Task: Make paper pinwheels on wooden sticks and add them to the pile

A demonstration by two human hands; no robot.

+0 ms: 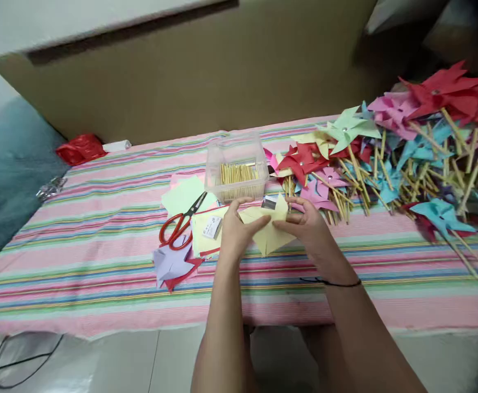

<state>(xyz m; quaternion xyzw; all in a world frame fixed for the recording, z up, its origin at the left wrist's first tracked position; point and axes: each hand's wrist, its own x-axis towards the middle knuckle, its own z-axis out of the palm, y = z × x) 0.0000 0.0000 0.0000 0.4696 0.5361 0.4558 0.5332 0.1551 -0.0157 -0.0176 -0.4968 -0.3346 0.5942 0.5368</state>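
The left hand (pixel 234 233) and right hand (pixel 311 229) are gripping 1 yellow paper pinwheel (pixel 268 233) at frame centre, just above the striped tabletop (pixel 99 265), pinching its folded tips together so the shape holds. A clear box of sticks (pixel 236 173) is sitting directly behind, within reach.

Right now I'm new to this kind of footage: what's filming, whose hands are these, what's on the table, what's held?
There is one picture, from a camera worn on a person's head, looking forward and down. No machine is involved. The left hand and right hand are that person's own, and both pinch a folded yellow paper piece. Under them lies a striped cloth. On it are red scissors, loose paper sheets and a clear box of wooden sticks. At right is a pile of paper pinwheels on sticks.
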